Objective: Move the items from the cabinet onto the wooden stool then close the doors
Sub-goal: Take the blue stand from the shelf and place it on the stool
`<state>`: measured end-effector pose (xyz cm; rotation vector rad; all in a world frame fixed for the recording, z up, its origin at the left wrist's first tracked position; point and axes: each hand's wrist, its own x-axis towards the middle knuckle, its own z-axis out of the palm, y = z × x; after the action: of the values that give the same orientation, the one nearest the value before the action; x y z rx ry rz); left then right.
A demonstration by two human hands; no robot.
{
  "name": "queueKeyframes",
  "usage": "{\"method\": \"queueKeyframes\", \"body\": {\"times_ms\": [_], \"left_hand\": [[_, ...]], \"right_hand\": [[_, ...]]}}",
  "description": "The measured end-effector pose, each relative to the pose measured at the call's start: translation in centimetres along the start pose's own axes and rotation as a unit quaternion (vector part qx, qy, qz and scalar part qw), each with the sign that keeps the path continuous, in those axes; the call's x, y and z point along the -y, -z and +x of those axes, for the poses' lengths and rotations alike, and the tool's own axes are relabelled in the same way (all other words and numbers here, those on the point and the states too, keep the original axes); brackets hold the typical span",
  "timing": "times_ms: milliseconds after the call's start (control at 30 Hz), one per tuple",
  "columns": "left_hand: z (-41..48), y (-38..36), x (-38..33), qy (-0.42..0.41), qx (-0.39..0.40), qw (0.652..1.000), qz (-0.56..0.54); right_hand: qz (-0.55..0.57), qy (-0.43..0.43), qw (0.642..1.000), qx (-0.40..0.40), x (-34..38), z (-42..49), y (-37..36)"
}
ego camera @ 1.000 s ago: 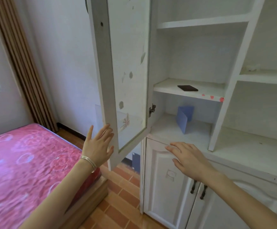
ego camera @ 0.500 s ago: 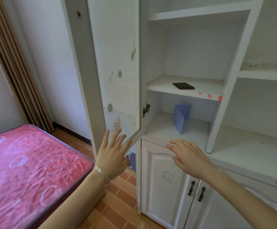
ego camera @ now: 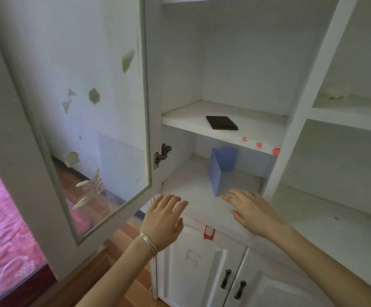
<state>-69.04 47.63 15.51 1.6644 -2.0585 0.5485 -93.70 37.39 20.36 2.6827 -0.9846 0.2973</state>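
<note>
A white cabinet stands in front of me with its glass door swung wide open to the left. On the middle shelf lies a flat dark brown wallet-like item. On the lower shelf stands a blue folded card, upright. My right hand is open, fingers spread, its fingertips just in front of the blue card. My left hand, with a silver bangle on the wrist, is open below the door's lower corner, at the shelf's front edge. The wooden stool is out of view.
Below the shelf are closed white lower doors with dark handles. A second open shelf section lies to the right. A bed with a pink cover sits at the left, over a tiled floor.
I have stepped closer to the cabinet. My left hand has left the door and moved right to the shelf edge. My right hand has risen from the counter edge to the blue card.
</note>
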Motion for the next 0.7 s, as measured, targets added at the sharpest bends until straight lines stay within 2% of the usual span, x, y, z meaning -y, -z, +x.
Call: {"method": "queueKeyframes", "body": {"times_ms": [300,400,533,633,700], "left_hand": [[2.7,-5.0,1.9,-0.012,0.072,0.997,0.019],[3.6,-6.3,2.9,-0.024,0.071,0.997,0.008],[4.8,-7.6,4.5,-0.017,0.076,0.997,-0.011],[5.8,-8.6,5.7,-0.013,0.075,0.997,-0.022],[6.0,-9.1,6.3,-0.012,0.072,0.997,-0.034]], "right_hand": [[0.093,-0.004,0.995,0.045,-3.7,7.9,-6.3],[0.118,-0.051,0.991,0.024,-4.2,10.4,-7.0],[0.086,-0.027,0.995,0.033,-5.5,13.5,-8.7],[0.033,-0.051,0.997,0.054,-6.2,15.0,-9.3],[0.04,-0.05,0.996,0.066,-6.3,15.2,-9.7]]}}
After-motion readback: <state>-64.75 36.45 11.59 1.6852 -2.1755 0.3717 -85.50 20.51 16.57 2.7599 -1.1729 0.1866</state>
